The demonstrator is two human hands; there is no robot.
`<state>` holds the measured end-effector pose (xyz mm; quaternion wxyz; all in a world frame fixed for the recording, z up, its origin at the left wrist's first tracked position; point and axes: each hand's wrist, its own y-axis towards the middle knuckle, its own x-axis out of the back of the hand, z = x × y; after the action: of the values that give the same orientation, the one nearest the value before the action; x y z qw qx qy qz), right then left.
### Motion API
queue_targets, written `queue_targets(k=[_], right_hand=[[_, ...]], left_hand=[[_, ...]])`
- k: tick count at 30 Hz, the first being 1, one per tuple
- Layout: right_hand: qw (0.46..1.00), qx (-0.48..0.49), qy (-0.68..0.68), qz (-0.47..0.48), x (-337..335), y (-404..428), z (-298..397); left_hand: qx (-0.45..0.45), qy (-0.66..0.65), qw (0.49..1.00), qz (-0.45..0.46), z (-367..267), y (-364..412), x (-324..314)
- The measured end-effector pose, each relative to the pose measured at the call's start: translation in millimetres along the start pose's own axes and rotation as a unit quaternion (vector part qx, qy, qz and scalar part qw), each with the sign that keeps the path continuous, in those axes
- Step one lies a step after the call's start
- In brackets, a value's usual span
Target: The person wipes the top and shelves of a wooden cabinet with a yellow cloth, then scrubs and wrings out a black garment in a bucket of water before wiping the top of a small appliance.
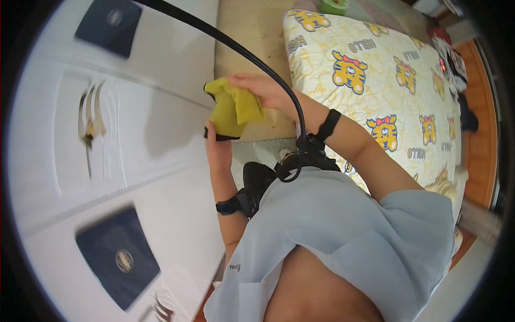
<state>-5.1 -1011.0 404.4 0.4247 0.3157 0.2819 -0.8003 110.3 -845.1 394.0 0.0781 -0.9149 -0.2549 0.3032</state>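
Observation:
A yellow-green cloth with black edging is held between both of my hands, bunched and folded. My left hand grips its lower edge beside the white panels, with its thumb along the black trim. My right hand pinches the upper part, fingers over the top fold. How many layers the cloth has, I cannot tell. Both forearms wear black straps with dark devices near them, and a black cable arches over my right wrist.
White panels with dark blue squares fill the left side. On the right lies a bed with a tiger-patterned cover. A beige board or mat stretches ahead, with a green container at the top. Clothes lie beyond the bed.

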Motion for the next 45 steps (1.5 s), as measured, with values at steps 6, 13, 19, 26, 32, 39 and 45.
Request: queue_targets(k=[6, 13, 19, 26, 32, 39, 45], right_hand=[[0.942, 0.078, -0.284, -0.158, 46, 55, 52], [0.884, 0.078, -0.450, -0.100, 103, 212, 149], [0.817, 0.073, -0.522, -0.233, 149, 299, 276], [0.737, 0.113, -0.560, -0.361, 250, 352, 384], [0.846, 0.128, -0.349, -0.382, 372, 387, 499], [0.869, 0.236, -0.098, -0.424, 484, 370, 627], [0.871, 0.342, 0.031, -0.351, 541, 314, 693]], left_hand=[[0.055, -0.019, 0.997, -0.045, -7, 132, -15], [0.063, 0.184, 0.977, 0.089, -47, 328, -62], [0.061, 0.416, 0.868, 0.264, -83, 503, -150], [0.051, 0.536, 0.750, 0.385, -69, 646, -266], [0.141, 0.452, 0.839, 0.268, -62, 761, -372], [0.022, 0.452, 0.820, 0.349, -71, 927, -456], [-0.009, 0.370, 0.876, 0.310, -35, 1021, -568]])
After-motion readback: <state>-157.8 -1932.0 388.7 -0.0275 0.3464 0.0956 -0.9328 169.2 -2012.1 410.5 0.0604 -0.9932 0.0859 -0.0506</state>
